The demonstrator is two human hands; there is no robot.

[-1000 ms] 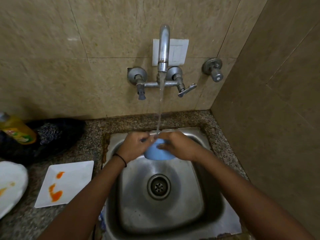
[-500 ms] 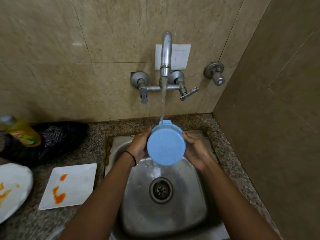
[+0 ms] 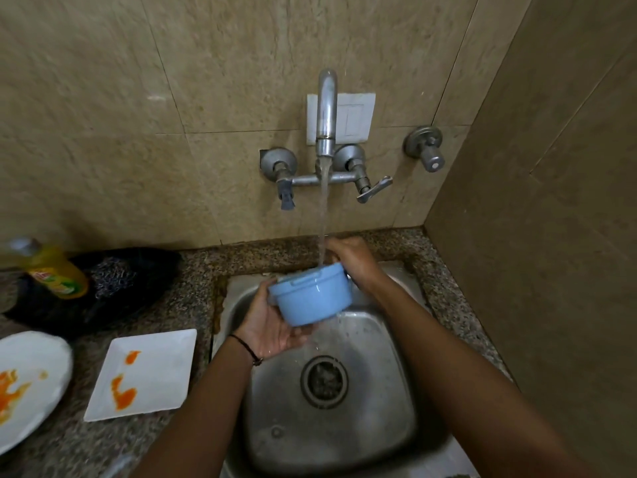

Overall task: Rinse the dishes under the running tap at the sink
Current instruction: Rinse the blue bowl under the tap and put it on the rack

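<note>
Water (image 3: 323,215) runs in a steady stream from the tap (image 3: 326,112) and lands at the far rim of the blue bowl (image 3: 312,294), held over the sink (image 3: 389,339). Half a second ago the bowl's flat base faced the camera; it is now turned so the side wall shows and the rim tilts up toward the stream. Left hand (image 3: 272,326) cups the bowl from below, palm up, fingers closed around its near side. Right hand (image 3: 355,258) grips the far rim, next to the falling water. Runoff spills off the bowl's right edge into the basin. Judgement: the outside has been rinsed and the inside is being flushed, so this bowl is nearly done. Two stained dishes wait on the counter: a square plate (image 3: 144,374) and a round plate (image 3: 31,384), both with orange smears.
</note>
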